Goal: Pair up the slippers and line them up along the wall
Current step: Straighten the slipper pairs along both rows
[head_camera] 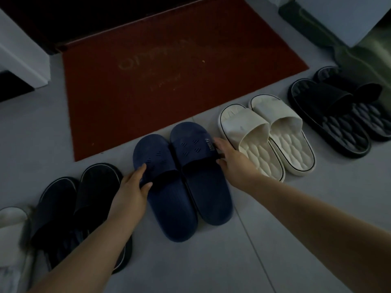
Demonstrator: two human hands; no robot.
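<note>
Two navy blue slippers lie side by side on the grey floor, toes toward the red doormat. My left hand (135, 187) grips the strap of the left navy slipper (169, 208). My right hand (230, 159) presses against the outer side of the right navy slipper (203, 187). To their right stands a cream pair (273, 136), then a black pair (334, 115). Left of my left arm lies another black pair (69, 210), one partly over the other.
A red doormat (169, 77) lies just beyond the slippers. A pale slipper (10, 229) shows at the left edge. White furniture (23, 53) stands at the far left, and a dark green object (364, 51) at the far right.
</note>
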